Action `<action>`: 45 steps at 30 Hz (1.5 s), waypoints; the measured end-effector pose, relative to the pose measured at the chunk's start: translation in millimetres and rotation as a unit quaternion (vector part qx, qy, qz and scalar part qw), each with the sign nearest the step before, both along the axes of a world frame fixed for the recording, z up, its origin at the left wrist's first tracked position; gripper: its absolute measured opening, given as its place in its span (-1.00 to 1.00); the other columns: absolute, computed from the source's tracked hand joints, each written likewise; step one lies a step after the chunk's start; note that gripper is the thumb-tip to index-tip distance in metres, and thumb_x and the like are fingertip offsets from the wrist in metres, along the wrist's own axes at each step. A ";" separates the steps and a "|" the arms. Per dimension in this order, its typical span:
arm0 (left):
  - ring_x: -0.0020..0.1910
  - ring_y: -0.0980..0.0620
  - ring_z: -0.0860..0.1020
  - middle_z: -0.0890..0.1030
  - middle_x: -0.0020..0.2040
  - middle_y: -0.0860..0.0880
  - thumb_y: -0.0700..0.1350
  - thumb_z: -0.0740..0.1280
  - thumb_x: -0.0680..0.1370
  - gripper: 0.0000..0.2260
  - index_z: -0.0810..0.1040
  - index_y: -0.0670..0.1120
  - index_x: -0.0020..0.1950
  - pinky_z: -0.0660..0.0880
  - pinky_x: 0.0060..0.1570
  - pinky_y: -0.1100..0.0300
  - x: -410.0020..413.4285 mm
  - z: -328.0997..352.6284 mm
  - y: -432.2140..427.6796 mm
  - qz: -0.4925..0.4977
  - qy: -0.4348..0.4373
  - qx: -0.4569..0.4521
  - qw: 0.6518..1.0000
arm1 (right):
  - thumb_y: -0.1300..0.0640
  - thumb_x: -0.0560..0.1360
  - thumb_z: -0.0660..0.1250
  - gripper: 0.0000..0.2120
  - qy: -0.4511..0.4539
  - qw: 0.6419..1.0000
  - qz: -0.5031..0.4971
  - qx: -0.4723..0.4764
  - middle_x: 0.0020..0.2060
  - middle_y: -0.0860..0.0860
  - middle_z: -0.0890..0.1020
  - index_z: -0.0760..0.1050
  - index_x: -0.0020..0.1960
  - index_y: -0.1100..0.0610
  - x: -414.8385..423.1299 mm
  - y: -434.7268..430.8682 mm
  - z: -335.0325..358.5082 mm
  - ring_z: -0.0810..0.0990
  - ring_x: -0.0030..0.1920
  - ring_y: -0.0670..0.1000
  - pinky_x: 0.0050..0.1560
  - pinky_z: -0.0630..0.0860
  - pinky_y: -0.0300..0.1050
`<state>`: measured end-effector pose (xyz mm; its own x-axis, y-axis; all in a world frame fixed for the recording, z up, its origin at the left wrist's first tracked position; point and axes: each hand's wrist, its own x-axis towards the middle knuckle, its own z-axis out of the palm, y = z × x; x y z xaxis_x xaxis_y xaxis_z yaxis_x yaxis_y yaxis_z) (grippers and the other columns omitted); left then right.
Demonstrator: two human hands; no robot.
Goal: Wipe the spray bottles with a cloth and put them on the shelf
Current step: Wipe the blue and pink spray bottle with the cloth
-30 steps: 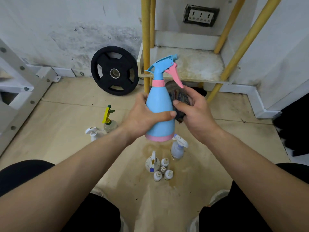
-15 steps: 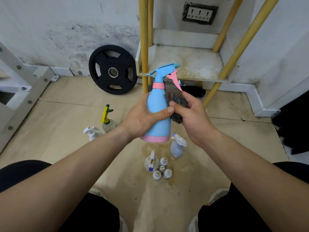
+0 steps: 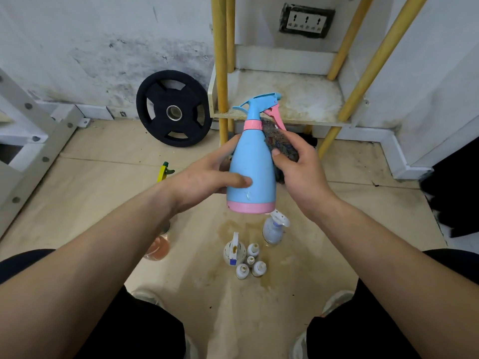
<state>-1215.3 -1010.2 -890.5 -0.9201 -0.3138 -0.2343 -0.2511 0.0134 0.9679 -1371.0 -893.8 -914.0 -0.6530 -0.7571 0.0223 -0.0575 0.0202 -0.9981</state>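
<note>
Blue plastic: the spray bottle [image 3: 251,174] is smooth and cone-bodied, wide at the foot and narrowing to the neck; a pink band rings the base, a pink collar the neck; the nozzle head is blue, the trigger pink.
Bottle position: upright in the air between both hands, in front of the shelf's front edge and above the floor; a small scuff shows low on its body.
Cloth: the cloth [image 3: 282,145] is dark, mottled and nubbly; bunched against the bottle's right shoulder, just under the trigger.
Left hand: the left hand [image 3: 207,177] wraps the bottle's lower body; thumb across the front, fingers behind.
Right hand: the right hand [image 3: 303,174] clutches the cloth; its thumb tip lies at the bottle's side.
Shelf: the shelf [image 3: 305,99] is a pale, stained board set low in a corner; round yellow poles [image 3: 219,60] carry it.
Floor: the floor [image 3: 103,182] is tan sheet with seams and a brownish stain below the bottle; a cluster of small white bottles [image 3: 250,260] stands there, a white sprayer [image 3: 273,228] just beside; a yellow-topped bottle [image 3: 163,171] shows past the left wrist.
Room: the wall [image 3: 77,35] is white, blotched grey; a black weight plate [image 3: 174,108] leans on it; a socket [image 3: 306,21] sits above the shelf.
</note>
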 end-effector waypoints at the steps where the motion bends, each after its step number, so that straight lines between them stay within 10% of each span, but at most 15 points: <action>1: 0.33 -0.04 0.56 0.61 0.33 -0.03 -0.27 0.41 0.55 -0.34 0.30 0.24 0.52 0.56 0.26 -0.03 0.0 -0.5 1.5 0.004 0.008 0.001 1.000 | 0.27 0.58 0.26 -0.64 -0.005 1.000 0.001 -0.010 0.13 -0.06 0.68 0.56 0.33 0.06 0.3 0.3 3.1 0.64 0.15 -0.05 0.15 0.59 -0.01; 5: 0.25 0.08 0.58 0.63 0.27 0.06 -0.24 0.46 0.55 -0.31 0.29 0.24 0.54 0.60 0.16 0.10 -4.7 -2.0 7.6 0.068 0.038 -0.056 0.995 | 0.20 0.53 0.20 -0.56 0.005 0.998 0.046 -0.051 0.14 -0.05 0.64 0.53 0.38 0.04 6.0 1.0 14.0 0.60 0.13 -0.09 0.07 0.53 -0.17; 11: 0.03 0.34 0.59 0.61 0.25 0.01 -0.25 0.50 0.51 -0.27 0.29 0.12 0.58 0.57 -0.03 0.32 -6.2 -4.0 12.5 0.148 0.075 -0.078 0.983 | 0.20 0.63 0.17 -0.60 0.250 0.963 0.098 -0.021 0.57 0.03 0.31 0.49 0.44 0.11 18.3 4.6 3.4 0.27 0.56 -0.06 0.52 0.32 0.08; 17: 0.21 0.05 0.57 0.51 0.40 0.00 -0.21 0.48 0.41 -0.09 0.11 0.22 0.62 0.55 0.00 0.23 -6.9 -10.5 4.8 0.068 0.039 -0.037 0.996 | 0.09 0.64 0.15 -0.66 0.083 0.996 0.020 -0.022 0.31 -0.08 0.57 0.46 0.39 -0.05 6.4 -0.4 6.6 0.53 0.35 -0.08 0.39 0.48 0.13; 22: 0.26 -0.09 0.61 0.62 0.30 -0.09 -0.14 0.58 0.35 -0.18 0.30 -0.13 0.55 0.54 0.29 -0.08 -10.2 -14.2 4.8 0.107 0.042 0.010 0.993 | 0.15 0.69 0.19 -0.66 0.011 0.999 -0.049 -0.015 0.20 -0.10 0.56 0.33 0.46 0.03 -0.2 -0.6 10.0 0.57 0.17 -0.19 0.14 0.55 -0.20; 28: 0.07 -0.04 0.70 0.72 0.11 -0.12 -0.27 0.54 0.42 -0.57 0.60 -0.22 0.28 0.60 0.02 0.18 -7.7 -7.5 5.3 0.195 0.095 0.022 0.976 | 0.15 0.59 0.23 -0.62 0.149 0.988 0.021 -0.026 0.31 -0.04 0.58 0.49 0.40 0.04 16.5 7.9 11.6 0.52 0.34 -0.10 0.36 0.48 -0.05; 31: 0.17 -0.11 0.66 0.69 0.18 -0.12 -0.27 0.53 0.44 -0.54 0.57 -0.17 0.33 0.62 0.12 0.09 -4.6 -4.2 5.2 0.202 0.112 0.013 0.973 | 0.21 0.61 0.23 -0.61 0.194 0.979 0.042 -0.039 0.39 -0.03 0.51 0.48 0.42 0.11 20.4 9.4 12.3 0.43 0.42 -0.14 0.41 0.37 -0.24; 40: 0.07 0.01 0.65 0.62 0.13 0.00 -0.21 0.63 0.38 -0.40 0.51 0.01 0.36 0.62 -0.01 0.18 -11.8 -8.1 24.3 0.173 0.085 -0.092 0.977 | 0.11 0.63 0.23 -0.64 0.068 0.997 -0.041 -0.019 0.26 -0.07 0.58 0.44 0.42 -0.01 3.9 -0.6 6.9 0.56 0.29 -0.06 0.29 0.55 0.13; 45: -0.07 0.25 0.61 0.65 0.08 -0.03 -0.31 0.60 0.38 -0.41 0.53 -0.05 0.37 0.58 -0.15 0.32 -14.2 -5.4 26.4 0.187 0.074 -0.102 0.974 | 0.19 0.60 0.22 -0.61 0.276 0.961 0.023 0.011 0.43 0.02 0.48 0.51 0.40 0.07 7.4 4.9 8.0 0.43 0.43 -0.03 0.44 0.39 -0.13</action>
<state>-1229.5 -983.8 -895.8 -0.7514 -0.6598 -0.0058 -0.1341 0.1441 0.9804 -1363.5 -888.9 -906.1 -0.5130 -0.7884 0.3394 -0.5786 0.0254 -0.8152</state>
